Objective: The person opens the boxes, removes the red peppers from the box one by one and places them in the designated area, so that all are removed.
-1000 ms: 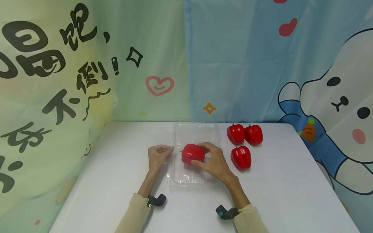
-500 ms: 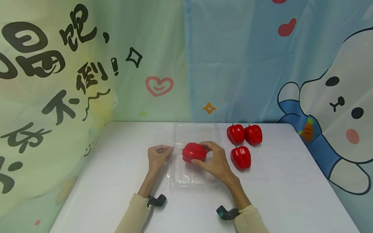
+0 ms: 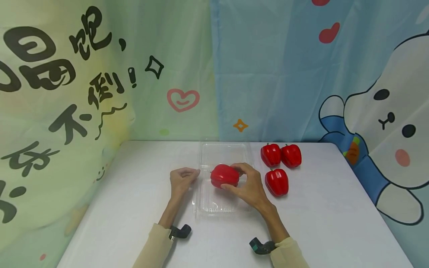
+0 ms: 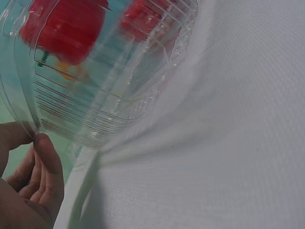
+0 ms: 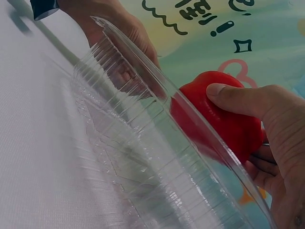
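Observation:
My right hand [image 3: 249, 186] grips a glossy red bell pepper [image 3: 223, 176] from its right side, thumb in front and fingers behind. The pepper lies on its side over the clear plastic clamshell box [image 3: 209, 204], its stem end to the left. In the right wrist view the pepper [image 5: 209, 119] sits at the box's rim, its lower part seen through the clear wall. My left hand [image 3: 182, 180] is at the box's left edge. The left wrist view shows its thumb and forefinger pinching the rim of the clear box [image 4: 76, 105].
Three more red bell peppers lie right of the box: one at the back [image 3: 271, 155], another beside it [image 3: 291, 155] and a nearer one [image 3: 276, 182]. The box's lid [image 3: 226, 152] is folded back toward the printed curtain [image 3: 268, 74] behind the white table [image 3: 140, 193].
My right hand has shifted the held pepper slightly right and back over the box. The left hand stays at the box's edge.

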The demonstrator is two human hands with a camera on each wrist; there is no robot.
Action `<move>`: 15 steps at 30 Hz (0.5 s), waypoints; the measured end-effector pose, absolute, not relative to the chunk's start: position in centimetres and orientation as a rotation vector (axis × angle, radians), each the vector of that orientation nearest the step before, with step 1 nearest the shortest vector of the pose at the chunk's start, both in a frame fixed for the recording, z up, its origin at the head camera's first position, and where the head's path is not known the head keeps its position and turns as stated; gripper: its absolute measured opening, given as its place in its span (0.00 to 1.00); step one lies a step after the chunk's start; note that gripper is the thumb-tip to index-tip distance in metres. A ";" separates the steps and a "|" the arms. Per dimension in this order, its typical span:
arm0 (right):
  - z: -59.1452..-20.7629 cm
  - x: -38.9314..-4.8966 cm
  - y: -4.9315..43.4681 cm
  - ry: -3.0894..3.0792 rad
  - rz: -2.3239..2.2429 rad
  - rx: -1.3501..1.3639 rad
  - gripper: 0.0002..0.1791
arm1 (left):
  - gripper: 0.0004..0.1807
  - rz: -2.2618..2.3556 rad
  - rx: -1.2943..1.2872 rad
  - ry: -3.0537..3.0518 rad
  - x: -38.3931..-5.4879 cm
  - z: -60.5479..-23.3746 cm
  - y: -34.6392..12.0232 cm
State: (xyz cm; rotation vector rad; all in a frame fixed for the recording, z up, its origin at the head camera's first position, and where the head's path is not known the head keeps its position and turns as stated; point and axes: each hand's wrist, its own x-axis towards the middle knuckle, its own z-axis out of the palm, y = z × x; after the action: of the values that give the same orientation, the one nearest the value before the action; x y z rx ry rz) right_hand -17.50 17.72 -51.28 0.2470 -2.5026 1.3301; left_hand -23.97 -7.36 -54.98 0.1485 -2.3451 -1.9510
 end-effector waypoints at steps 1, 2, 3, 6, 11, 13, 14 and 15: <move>-51.3 -17.5 17.7 -2.498 1.331 0.248 0.40 | 0.08 -1.945 0.147 -2.349 -23.9 -55.0 -7.4; -51.3 -17.5 17.7 -2.494 1.331 0.248 0.40 | 0.08 -1.943 0.145 -2.352 -23.9 -55.0 -7.4; -51.3 -17.5 17.7 -2.492 1.329 0.249 0.39 | 0.08 -1.939 0.144 -2.355 -23.9 -55.0 -7.4; -51.3 -17.5 17.7 -2.488 1.326 0.249 0.40 | 0.08 -1.927 0.139 -2.361 -23.9 -55.0 -7.4; -51.4 -17.5 17.8 -2.477 1.325 0.250 0.40 | 0.08 -1.919 0.143 -2.363 -23.9 -55.1 -7.4; -51.4 -17.6 17.8 -2.473 1.325 0.248 0.40 | 0.08 -1.918 0.142 -2.363 -23.9 -55.1 -7.4; -51.4 -17.6 17.9 -2.471 1.325 0.245 0.40 | 0.08 -1.917 0.142 -2.363 -23.9 -55.1 -7.4; -51.4 -17.6 17.9 -2.468 1.326 0.245 0.40 | 0.09 -1.915 0.143 -2.363 -23.9 -55.1 -7.4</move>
State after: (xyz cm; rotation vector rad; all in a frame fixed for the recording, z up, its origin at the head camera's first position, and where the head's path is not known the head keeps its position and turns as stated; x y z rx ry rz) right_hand -17.56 17.86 -51.43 0.2446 -2.4675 1.3264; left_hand -23.90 -7.40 -55.12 0.1427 -2.3631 -1.9155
